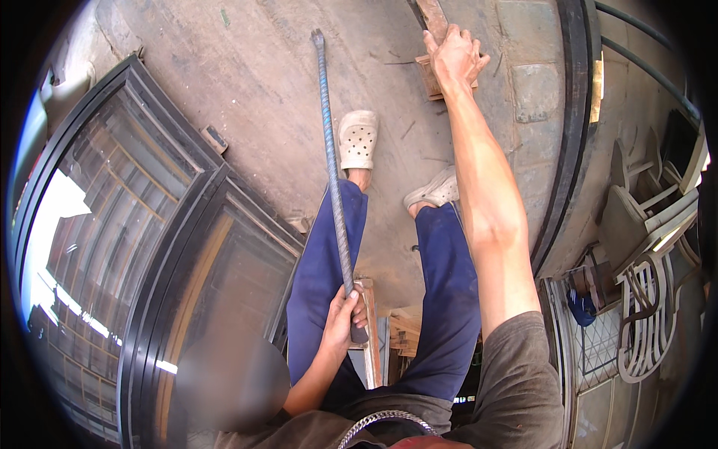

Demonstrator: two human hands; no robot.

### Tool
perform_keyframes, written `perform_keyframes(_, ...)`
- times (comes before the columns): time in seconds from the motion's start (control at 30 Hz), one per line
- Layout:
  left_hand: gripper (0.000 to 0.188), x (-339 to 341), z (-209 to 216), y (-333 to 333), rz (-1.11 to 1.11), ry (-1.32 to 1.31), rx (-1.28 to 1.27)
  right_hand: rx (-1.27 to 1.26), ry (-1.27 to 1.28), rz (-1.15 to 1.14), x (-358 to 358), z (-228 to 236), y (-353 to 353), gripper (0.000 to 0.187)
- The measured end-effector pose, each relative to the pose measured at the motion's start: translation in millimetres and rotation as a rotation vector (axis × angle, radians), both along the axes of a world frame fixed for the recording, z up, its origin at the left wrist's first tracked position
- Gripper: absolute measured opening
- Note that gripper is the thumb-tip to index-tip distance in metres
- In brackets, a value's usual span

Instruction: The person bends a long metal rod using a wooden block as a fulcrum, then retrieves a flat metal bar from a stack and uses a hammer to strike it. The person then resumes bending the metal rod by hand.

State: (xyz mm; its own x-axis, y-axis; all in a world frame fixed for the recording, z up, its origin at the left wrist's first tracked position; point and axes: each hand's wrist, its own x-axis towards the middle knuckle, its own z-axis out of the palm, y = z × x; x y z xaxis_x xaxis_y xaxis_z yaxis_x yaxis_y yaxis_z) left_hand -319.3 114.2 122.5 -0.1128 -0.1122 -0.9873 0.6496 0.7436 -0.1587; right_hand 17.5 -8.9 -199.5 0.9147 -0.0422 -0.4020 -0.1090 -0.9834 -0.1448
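Note:
In my left hand (344, 322) I grip the near end of a long ribbed metal pry bar (329, 146). The bar slants away over the floor past my left shoe, and its far tip looks flattened and notched. My right arm reaches far forward. My right hand (456, 56) is closed over a brown piece of wood (432, 16), its fingertips partly hidden. Just under that hand is a small wooden block (429, 78), partly covered by it; I cannot tell whether the two pieces are joined.
Dark-framed glass panels (112, 194) lean at the left. My light perforated clogs (357, 138) stand on the dusty concrete floor (262, 90). A dark metal beam (572, 135) curves along the right, with chairs (647, 217) beyond it. A wooden frame (367, 322) shows between my legs.

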Motion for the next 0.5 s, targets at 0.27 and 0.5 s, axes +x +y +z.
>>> perform_keyframes(0.27,0.029,3,-5,-25,-0.055,-0.024,0.106,0.233,-0.290,-0.078,-46,20,-7,0.073)
perform_keyframes(0.5,0.026,12,38,-101,0.119,-0.230,0.159,0.966,0.883,-0.277,-260,300,-103,0.053)
